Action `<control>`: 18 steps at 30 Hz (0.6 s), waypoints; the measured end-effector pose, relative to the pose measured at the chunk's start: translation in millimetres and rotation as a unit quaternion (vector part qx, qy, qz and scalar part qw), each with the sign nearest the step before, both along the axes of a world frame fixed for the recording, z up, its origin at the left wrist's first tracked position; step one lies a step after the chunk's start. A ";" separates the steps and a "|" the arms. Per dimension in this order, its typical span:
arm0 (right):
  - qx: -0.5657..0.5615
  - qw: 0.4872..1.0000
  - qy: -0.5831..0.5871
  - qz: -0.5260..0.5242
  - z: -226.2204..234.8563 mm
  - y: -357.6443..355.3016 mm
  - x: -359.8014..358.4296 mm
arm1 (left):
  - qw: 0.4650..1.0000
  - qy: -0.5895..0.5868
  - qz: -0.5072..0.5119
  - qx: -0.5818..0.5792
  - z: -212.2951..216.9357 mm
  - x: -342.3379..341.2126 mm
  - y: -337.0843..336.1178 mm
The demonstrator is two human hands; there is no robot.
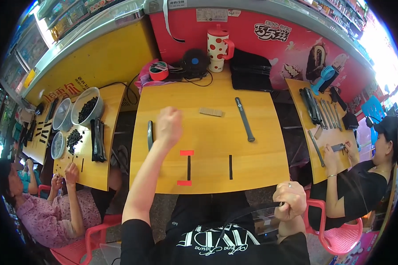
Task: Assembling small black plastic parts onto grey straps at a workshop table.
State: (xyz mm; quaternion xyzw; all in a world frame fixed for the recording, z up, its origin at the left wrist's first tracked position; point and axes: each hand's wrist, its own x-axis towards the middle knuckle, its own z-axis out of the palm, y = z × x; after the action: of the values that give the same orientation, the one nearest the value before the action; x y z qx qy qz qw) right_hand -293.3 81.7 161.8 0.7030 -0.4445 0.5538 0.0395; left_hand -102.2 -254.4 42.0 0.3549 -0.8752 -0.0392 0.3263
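My left hand is raised over the left half of the wooden table, its fingers closed. Whatever may be in them is hidden. Just left of that wrist lies a short dark grey band, partly covered by my forearm. At the table's right front corner, my right hand is closed round the end of a thin black strap, which curves down across my lap. A longer dark grey band rests on the right half of the table, and a small brownish-grey strip lies near its middle.
Red tape and black lines mark the front of the table. At the back stand a spotted tumbler, a black fan and a stack of black pouches. People work at side tables on both sides.
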 end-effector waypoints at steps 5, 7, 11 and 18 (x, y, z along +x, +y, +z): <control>-0.013 0.999 -0.013 -0.026 -9.3 -1.1 -8.3 | 0.985 -0.067 -0.158 -0.004 -11.1 -71.1 -0.9; -0.008 0.999 -0.011 -0.037 -11.6 6.8 -17.0 | 0.978 -0.068 -0.195 -0.022 -22.1 -81.7 -9.7; -0.022 0.994 -0.054 -0.089 -23.8 23.5 -39.8 | 0.983 -0.032 -0.178 0.036 -17.7 -93.1 1.7; -0.054 0.986 -0.112 -0.108 -24.4 23.0 -64.9 | 0.928 -0.003 -0.371 0.040 16.9 -184.6 135.2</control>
State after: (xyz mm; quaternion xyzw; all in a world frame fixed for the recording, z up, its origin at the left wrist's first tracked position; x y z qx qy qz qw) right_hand -358.2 104.7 137.4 0.5811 -0.4891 0.6447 0.0868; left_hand -286.8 -119.2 58.9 0.0180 -0.9430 -0.1911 0.2717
